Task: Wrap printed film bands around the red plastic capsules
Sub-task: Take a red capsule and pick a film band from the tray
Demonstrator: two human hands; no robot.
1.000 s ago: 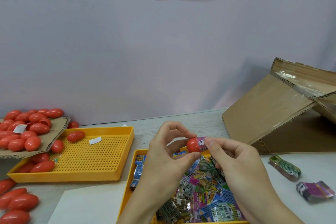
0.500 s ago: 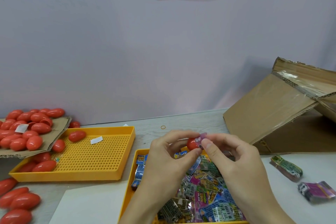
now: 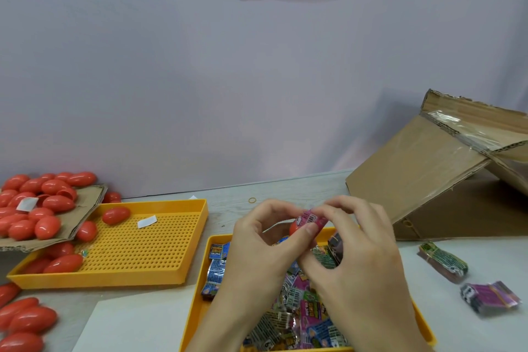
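A red capsule is held above the near yellow tray, which is full of printed film bands. My left hand grips the capsule between thumb and fingers. A pink printed band sits over the capsule's right end. My right hand pinches that band with its fingertips. Most of the capsule is hidden by the fingers and the band.
A second perforated yellow tray at left holds a few red capsules. More capsules pile on a cardboard sheet at far left. A tilted cardboard box stands at right. Two banded bundles of film lie at right.
The pink band has slid further over the capsule, covering more of it. Both hands have turned slightly around it while staying above the near tray.
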